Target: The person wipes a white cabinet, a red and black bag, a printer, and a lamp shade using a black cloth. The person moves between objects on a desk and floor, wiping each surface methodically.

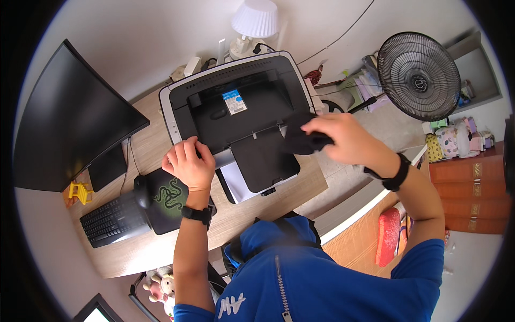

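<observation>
A black and grey laser printer (237, 108) stands on the wooden desk. My left hand (190, 163) is at its front left corner with the fingers curled; whether it grips the edge is hidden. In my right hand (346, 137) is a dark, blurred cloth (299, 135), held over the right front of the printer. Below the cloth, the black output flap (263, 161) is folded out towards me. White paper (237, 183) shows in the tray beneath it. A label with writing (234, 102) is stuck in the top recess.
To the left are a curved monitor (72, 124), a keyboard (114, 219), a mouse (141, 191) on a mouse pad (171, 197), and a tiny yellow chair (81, 192). Behind the printer stands a white lamp (255, 18). A black fan (419, 76) is at the right.
</observation>
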A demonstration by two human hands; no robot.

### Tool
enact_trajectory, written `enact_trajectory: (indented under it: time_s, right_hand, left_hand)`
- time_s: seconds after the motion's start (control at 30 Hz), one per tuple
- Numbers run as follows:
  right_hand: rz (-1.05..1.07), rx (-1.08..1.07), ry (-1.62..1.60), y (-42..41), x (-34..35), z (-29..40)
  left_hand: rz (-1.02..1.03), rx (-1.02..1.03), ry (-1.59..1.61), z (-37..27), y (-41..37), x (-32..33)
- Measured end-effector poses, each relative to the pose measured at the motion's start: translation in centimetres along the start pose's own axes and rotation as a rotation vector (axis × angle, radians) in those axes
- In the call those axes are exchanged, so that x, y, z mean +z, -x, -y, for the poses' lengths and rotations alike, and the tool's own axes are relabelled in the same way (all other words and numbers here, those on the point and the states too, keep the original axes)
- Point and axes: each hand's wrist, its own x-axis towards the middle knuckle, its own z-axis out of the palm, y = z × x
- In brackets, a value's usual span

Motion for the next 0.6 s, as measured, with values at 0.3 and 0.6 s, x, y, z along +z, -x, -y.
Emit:
enact_trajectory:
  time_s: [0.3,0.6]
  right_hand:
    - [0.165,-0.201,0.284,-5.2,12.8,4.8]
    - [0.581,0.301,0.575,2.4,2.8,-6.7]
  left_hand:
    - [0.024,-0.010,-0.012,0.9,0.4,0.1]
    - [0.008,0.014,0.019,0.8,0.1,-0.2]
